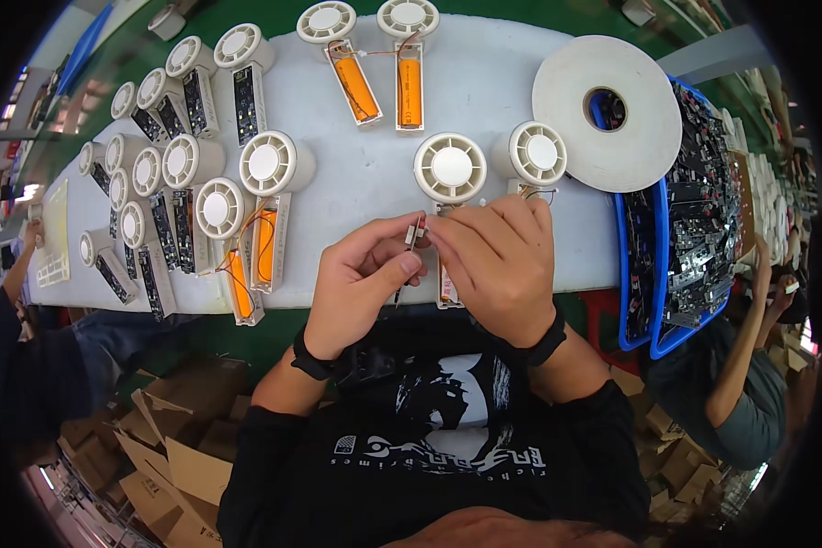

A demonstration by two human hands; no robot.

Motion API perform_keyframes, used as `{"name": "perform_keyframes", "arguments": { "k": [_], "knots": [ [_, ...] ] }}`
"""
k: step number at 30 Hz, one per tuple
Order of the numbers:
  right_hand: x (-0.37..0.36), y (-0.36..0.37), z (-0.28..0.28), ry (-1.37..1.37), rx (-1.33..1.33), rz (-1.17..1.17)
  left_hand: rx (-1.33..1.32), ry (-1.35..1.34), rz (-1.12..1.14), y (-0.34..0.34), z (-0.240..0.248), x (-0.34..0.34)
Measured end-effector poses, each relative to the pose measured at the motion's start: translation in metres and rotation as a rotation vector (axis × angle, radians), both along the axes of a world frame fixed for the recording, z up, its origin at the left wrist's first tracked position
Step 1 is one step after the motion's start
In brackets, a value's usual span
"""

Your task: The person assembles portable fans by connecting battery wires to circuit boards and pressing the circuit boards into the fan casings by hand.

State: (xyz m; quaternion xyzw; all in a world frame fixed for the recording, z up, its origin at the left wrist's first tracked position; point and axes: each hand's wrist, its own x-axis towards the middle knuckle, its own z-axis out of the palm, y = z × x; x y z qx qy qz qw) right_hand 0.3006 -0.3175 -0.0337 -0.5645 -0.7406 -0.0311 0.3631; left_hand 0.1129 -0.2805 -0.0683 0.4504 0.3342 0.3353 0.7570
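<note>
Between the fingertips of my left hand is a small circuit board, held tilted nearly edge-on with a pale connector on it. My right hand meets it from the other side, its fingers closed in a pinch at the board's upper edge. Something small and reddish shows there, perhaps a wire plug, too small to tell. A white fan unit with a round grille lies just beyond my hands, its handle mostly hidden under them. Beside it, another white fan unit is partly covered by my right hand.
Several fan units with black circuit boards stand on the left of the white table. Others have orange batteries. A big white tape roll lies at right, against blue bins of boards. People work at both sides; cardboard boxes lie below.
</note>
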Motion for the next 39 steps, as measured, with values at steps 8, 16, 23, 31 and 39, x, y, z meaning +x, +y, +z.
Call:
{"name": "perform_keyframes", "arguments": {
  "k": [8,16,23,31,39],
  "knots": [
    [0.015,0.006,0.003,-0.024,-0.063,0.118,-0.026,0.015,-0.080,0.004,-0.008,-0.008],
    [0.030,0.014,0.012,-0.078,-0.113,0.361,-0.065,-0.014,-0.234,0.012,-0.008,-0.017],
    [0.035,0.015,0.009,-0.100,-0.123,0.395,-0.068,-0.012,-0.253,0.014,-0.012,-0.016],
    [0.014,-0.007,0.030,0.301,-0.036,-0.155,-0.032,-0.007,-0.114,0.003,0.002,-0.010],
    [0.024,0.002,0.019,0.333,-0.189,0.060,-0.080,-0.065,-0.084,0.005,0.002,-0.008]
  ]
}}
